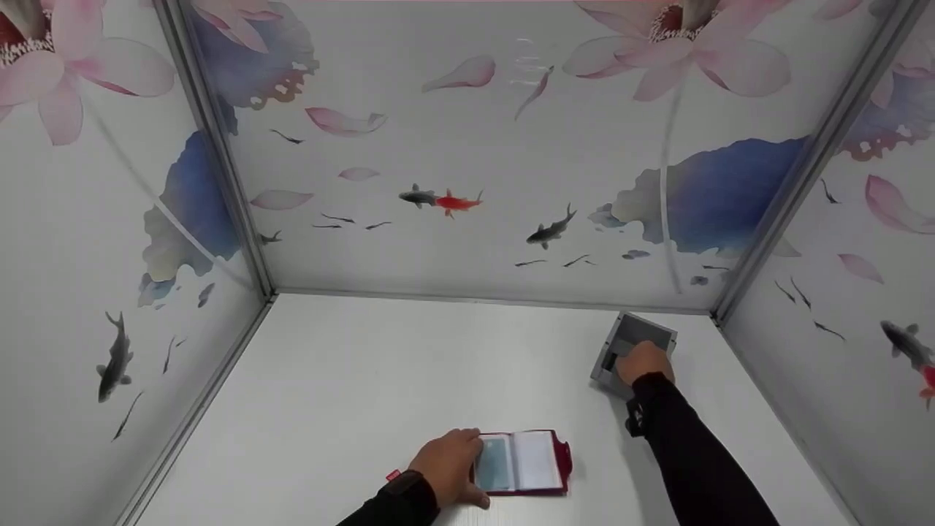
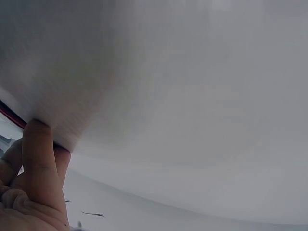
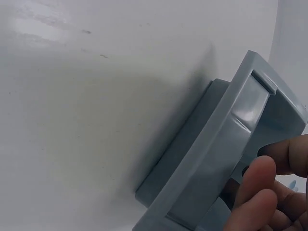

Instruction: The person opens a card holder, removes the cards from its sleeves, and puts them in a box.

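A small red card holder [image 1: 566,465] lies unfolded on the white surface, a bluish card behind its left sleeve and a white one on the right. My left hand [image 1: 451,464] grips its left end, fingers at the far edge and thumb at the near edge. In the left wrist view, those fingers [image 2: 38,154] touch down beside the red edge. Farther off to the right, a grey open-topped box [image 1: 608,351] stands with my right hand [image 1: 646,363] reaching inside. Its bent fingers [image 3: 257,180] dip past the box's rim; I cannot tell whether they hold anything.
The white work surface [image 1: 409,351] is enclosed by a back wall [image 1: 475,256] and two side walls, printed with lotus flowers and fish. Metal strips run along the corners. The box stands close to the back right corner.
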Demonstrator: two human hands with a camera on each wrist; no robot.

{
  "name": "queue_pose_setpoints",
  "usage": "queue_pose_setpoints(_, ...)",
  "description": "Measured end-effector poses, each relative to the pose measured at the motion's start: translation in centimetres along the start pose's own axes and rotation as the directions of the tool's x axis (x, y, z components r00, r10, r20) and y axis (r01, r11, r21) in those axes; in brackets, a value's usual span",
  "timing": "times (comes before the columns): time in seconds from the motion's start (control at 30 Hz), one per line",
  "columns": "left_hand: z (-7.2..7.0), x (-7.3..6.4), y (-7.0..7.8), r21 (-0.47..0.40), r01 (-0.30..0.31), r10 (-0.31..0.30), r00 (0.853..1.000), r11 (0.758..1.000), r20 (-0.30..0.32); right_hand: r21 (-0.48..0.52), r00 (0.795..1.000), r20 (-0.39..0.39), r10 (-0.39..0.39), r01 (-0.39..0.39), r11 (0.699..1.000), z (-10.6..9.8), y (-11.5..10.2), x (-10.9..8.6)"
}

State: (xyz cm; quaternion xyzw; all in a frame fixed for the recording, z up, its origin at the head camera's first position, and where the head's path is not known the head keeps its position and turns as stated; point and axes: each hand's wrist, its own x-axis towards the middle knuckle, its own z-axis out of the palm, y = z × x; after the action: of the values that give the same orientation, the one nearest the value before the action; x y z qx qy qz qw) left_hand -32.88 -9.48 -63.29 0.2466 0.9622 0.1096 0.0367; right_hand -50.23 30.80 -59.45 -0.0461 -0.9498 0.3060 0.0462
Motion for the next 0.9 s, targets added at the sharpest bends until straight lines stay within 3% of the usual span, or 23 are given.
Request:
queue_pose_setpoints(0.17,0.0,0.2,0.3,-0.007,0.011,-0.011,1.000,1.000,0.022,0.019,0.998,-0.051,-0.027,0.028,0.999,-0.2,0.4,-0.9)
queue_pose_setpoints(0.2,0.0,0.3,0.3,-0.008,0.014,-0.014,1.000,1.000,0.026,0.014,0.999,-0.053,0.001,0.000,1.000,-0.9,-0.8,-2.0)
queue_pose_setpoints(0.37,0.3,0.4,0.1,-0.009,0.031,-0.030,0.999,0.999,0.031,0.074,0.996,-0.094,-0.005,0.012,0.997,-1.1,-2.1,-4.0)
queue_pose_setpoints(0.6,0.0,-0.1,0.0,-0.031,0.041,-0.039,0.998,0.999,0.052,0.099,0.994,-0.104,-0.037,0.048,0.994,0.0,-5.2,-8.0)
queue_pose_setpoints(0.9,0.2,-0.3,0.0,-0.051,0.006,-0.005,1.000,0.999,0.029,0.112,0.991,-0.009,-0.135,0.135,0.984,2.8,-10.0,-14.4)
